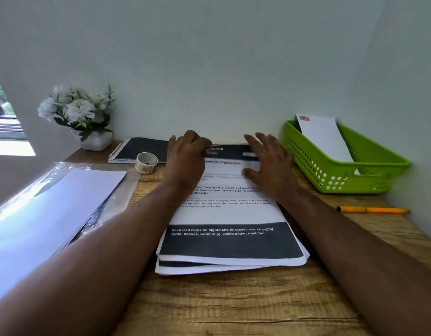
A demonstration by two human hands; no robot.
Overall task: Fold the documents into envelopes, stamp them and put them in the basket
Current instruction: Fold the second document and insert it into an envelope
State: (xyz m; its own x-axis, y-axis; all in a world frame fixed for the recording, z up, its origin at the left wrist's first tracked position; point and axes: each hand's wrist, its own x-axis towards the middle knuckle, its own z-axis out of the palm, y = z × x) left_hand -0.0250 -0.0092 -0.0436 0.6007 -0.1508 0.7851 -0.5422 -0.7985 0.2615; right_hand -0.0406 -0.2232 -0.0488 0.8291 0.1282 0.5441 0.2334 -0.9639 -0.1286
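bare table (pixel 234 299) lies open in front of the document stack (pixel 230 214); the basket (pixel 331 170) blocks the right, the envelope pile (pixel 52 209) and tape roll (pixel 146 162) the left.

Hands (pixel 230 158) hide docs' (pixel 230 214) top; fingers blurred.

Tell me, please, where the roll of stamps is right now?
In the head view, the roll of stamps stands on the desk's left side, against the notebook, just left of the left hand.

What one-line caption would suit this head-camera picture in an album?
Both hands, left and right, rest on the far end of a document stack, a stamped envelope already in the green basket.
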